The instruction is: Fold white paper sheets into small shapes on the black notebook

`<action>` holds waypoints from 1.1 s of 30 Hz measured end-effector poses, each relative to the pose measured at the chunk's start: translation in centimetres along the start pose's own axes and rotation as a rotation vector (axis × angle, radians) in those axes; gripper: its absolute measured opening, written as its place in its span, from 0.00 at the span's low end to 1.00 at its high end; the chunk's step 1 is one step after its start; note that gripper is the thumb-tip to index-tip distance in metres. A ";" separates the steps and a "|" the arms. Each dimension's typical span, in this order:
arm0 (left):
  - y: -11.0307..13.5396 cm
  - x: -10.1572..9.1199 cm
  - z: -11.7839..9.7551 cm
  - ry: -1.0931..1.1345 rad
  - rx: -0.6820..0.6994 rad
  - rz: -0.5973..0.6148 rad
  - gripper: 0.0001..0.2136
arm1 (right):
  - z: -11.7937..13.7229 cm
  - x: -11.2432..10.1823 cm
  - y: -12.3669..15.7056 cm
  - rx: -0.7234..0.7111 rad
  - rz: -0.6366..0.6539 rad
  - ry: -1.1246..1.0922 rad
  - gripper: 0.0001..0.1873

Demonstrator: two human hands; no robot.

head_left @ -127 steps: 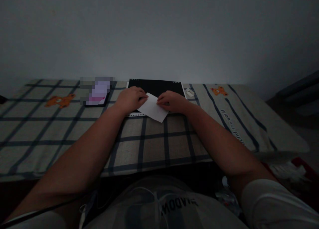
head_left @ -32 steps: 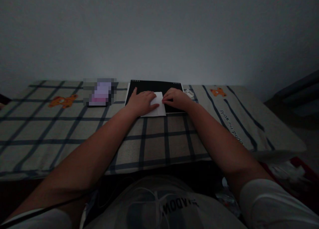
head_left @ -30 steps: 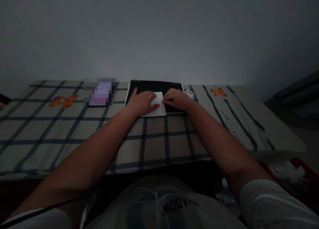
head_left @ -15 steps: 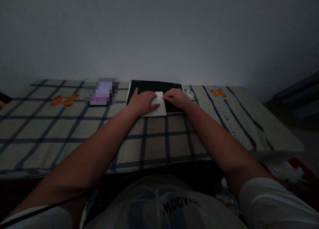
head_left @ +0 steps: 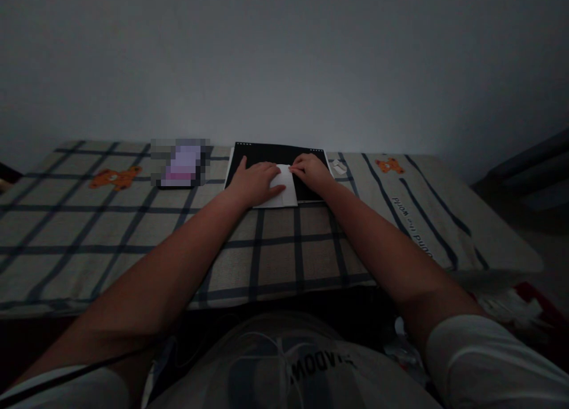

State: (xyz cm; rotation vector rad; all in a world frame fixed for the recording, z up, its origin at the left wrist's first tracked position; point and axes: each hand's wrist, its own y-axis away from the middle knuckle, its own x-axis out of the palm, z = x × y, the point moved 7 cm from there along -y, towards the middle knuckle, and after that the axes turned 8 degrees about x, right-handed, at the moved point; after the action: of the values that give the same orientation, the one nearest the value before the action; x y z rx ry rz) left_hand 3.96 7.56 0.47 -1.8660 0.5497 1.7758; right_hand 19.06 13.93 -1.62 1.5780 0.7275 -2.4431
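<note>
Press paper (head_left: 288,188) steadily under spread left hand (head_left: 253,184), and align carefully its edge pinched by right hand (head_left: 313,171).

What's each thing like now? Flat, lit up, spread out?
White rectangular paper sheet: flat, partly covered
Black rectangular punched cover: flat
Black-edged phone: face up, screen lit
Beige, blue-striped cloth: spread out
Left hand: spread over the sheet
Right hand: fingertips at the sheet's edge
</note>
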 end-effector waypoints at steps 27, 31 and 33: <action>0.1 0.2 0.5 0.027 -0.018 -0.038 0.26 | 0.7 -0.8 1.2 -0.024 0.045 0.063 0.14; 0.1 0.3 0.6 0.024 -0.015 -0.043 0.26 | 0.4 -1.1 1.7 -0.033 0.115 0.051 0.14; 0.1 0.4 0.6 0.024 -0.014 -0.040 0.26 | 0.2 -1.1 1.9 -0.046 0.139 0.039 0.15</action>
State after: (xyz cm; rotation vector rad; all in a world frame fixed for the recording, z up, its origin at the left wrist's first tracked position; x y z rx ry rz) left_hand 3.43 7.87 0.02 -1.8966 0.5072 1.7381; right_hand 20.06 12.00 -1.18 1.6058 0.6519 -2.2877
